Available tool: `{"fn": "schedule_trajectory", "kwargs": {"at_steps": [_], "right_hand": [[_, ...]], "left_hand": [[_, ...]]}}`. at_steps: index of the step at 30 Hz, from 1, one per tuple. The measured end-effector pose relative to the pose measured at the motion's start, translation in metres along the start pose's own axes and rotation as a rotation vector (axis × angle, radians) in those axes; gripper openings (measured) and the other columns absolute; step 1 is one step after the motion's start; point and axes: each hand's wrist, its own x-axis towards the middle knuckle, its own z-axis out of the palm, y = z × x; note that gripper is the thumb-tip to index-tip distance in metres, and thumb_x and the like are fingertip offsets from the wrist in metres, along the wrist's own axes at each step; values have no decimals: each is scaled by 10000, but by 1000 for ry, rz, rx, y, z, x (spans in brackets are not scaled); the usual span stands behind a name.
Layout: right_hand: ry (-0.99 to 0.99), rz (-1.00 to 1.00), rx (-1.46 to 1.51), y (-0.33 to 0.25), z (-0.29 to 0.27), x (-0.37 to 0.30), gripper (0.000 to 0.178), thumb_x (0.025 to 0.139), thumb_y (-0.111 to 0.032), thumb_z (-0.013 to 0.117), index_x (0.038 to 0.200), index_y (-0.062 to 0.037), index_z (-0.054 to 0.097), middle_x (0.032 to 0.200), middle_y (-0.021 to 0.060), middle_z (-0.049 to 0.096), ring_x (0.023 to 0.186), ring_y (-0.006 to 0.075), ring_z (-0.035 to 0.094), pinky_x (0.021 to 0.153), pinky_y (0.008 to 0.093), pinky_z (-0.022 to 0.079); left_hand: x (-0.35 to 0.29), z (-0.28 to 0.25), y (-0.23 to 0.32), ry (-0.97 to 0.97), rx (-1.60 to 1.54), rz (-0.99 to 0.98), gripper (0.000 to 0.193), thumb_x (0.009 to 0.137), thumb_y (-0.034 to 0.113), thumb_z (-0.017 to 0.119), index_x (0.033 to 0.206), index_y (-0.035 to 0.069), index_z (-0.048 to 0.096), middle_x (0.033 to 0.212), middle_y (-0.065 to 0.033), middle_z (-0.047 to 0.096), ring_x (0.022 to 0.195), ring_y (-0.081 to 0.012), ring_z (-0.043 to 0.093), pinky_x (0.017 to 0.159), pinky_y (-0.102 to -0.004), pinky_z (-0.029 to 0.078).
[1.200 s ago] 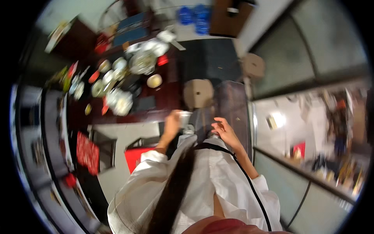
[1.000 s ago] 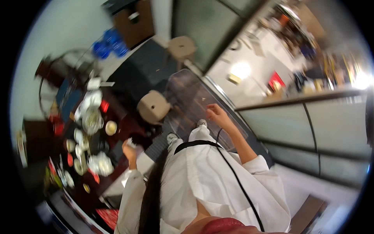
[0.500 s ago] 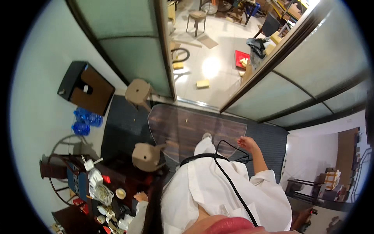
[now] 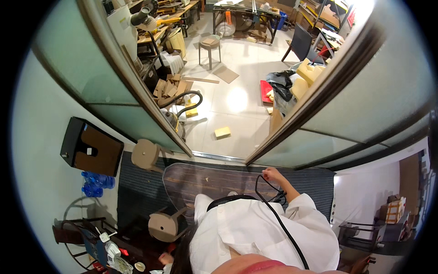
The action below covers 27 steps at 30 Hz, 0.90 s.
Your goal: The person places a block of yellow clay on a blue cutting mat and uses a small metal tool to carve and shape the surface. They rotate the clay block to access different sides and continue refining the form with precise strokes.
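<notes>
My right hand (image 4: 272, 175) is out in front at hip height, its fingers loosely bent with nothing visible in them. A thin black cable (image 4: 279, 219) runs down over my white shirt (image 4: 255, 223) and loops close by that hand; whether they touch is unclear. Low on the left is my left hand (image 4: 165, 259), small and partly cut off by my dark hair, its fingers too indistinct to read. It is nearest the edge of a dark table, beside a brown stool (image 4: 163, 227). A small pale cup (image 4: 139, 266) stands on the table nearby.
A wood-patterned mat (image 4: 191, 180) lies before me. Ahead, frosted glass doors (image 4: 150, 109) flank an opening into a cluttered workshop, with a yellow block (image 4: 222, 133) and a hose (image 4: 187, 96) on its floor. Another stool (image 4: 146, 154) and blue water bottles (image 4: 97, 183) are at left.
The view has tilted up and moved toward the doorway, so more of the workshop shows. My right hand has come inward, closer to the cable loop. The tabletop has slid lower in view.
</notes>
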Motion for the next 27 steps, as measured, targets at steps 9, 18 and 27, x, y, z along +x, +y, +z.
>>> {"fn": "schedule_trajectory", "kwargs": {"at_steps": [9, 18, 27], "right_hand": [[-201, -288, -338, -197, 88, 131, 302, 980, -262, 495, 1003, -10, 659, 881, 70, 677, 767, 139, 642, 702, 286, 532], [87, -105, 79, -284, 3, 231, 272, 955, -282, 527, 1031, -46, 639, 946, 59, 680, 805, 164, 669, 717, 291, 525], [211, 261, 631, -274, -112, 323, 268, 949, -249, 497, 923, -4, 604, 912, 135, 688, 805, 223, 689, 675, 299, 560]], "left_hand": [[120, -52, 216, -160, -462, 453, 419, 1001, 415, 465, 1054, 41, 646, 1012, -105, 690, 852, -257, 648, 764, -399, 513], [270, -71, 380, -353, -478, 343, 321, 907, 357, 621, 966, 46, 675, 818, -119, 682, 794, -186, 633, 728, -353, 508], [374, -164, 571, -430, -441, 349, 313, 900, 348, 627, 961, 45, 675, 812, -117, 679, 778, -184, 629, 715, -351, 507]]}}
